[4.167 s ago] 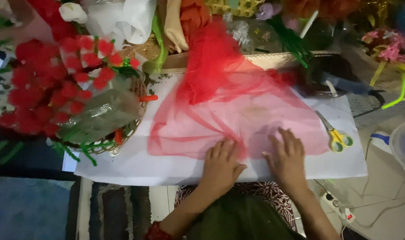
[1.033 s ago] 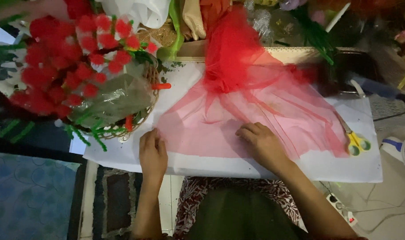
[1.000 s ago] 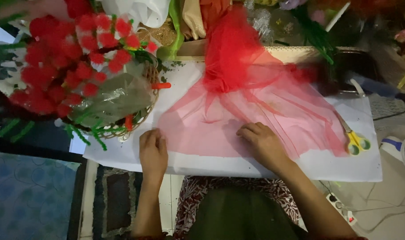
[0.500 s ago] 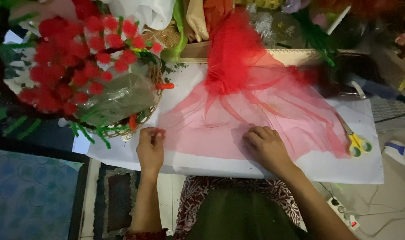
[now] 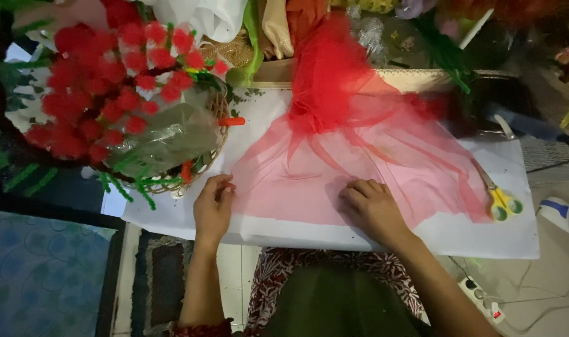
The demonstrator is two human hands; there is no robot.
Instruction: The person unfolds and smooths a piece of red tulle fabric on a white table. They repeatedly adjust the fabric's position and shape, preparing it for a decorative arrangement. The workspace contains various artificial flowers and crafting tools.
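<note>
Netting [image 5: 359,168], red and sheer, lay spread on the white paper [image 5: 484,231] covering our table. Our left hand [image 5: 212,209] pinched its left edge with closed fingers; our right hand [image 5: 373,209] pressed it flat, fingers open (scissors [image 5: 500,200] nearby).

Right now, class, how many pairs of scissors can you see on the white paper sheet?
1. The yellow-handled scissors lie on the white paper sheet at its right end, beside the red mesh fabric, right of the right hand. The fabric may hide others.
</note>
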